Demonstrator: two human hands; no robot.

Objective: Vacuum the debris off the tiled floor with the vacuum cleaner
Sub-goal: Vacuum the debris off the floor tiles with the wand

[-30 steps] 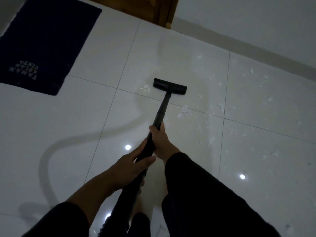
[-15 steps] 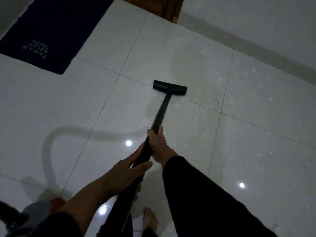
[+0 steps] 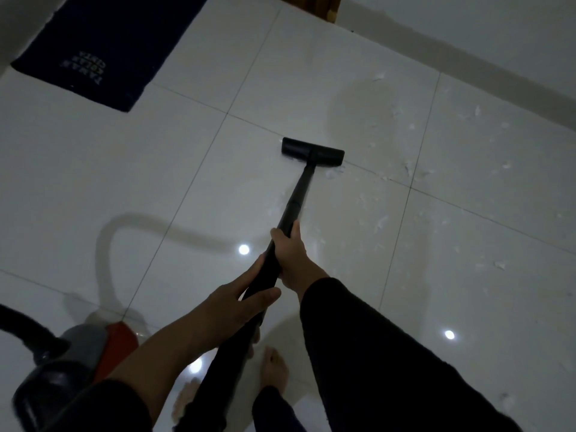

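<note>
Both hands hold the black vacuum wand. My right hand grips it higher up the tube; my left hand wraps it lower, nearer my body. The flat black floor head rests on the glossy white tiled floor, on a grout line. White scraps of debris lie scattered to the right of the head and wand, with some small bits right beside the head. The grey and red vacuum body sits at the lower left with its black hose.
A dark blue mat with white lettering lies at the upper left. A white wall with a grey skirting runs along the upper right, and a wooden door frame stands at the top. My bare foot is below the hands.
The floor head has been drawn back toward me across the grout line and slightly left. The view has dropped, so the vacuum body and my foot have come into view.
</note>
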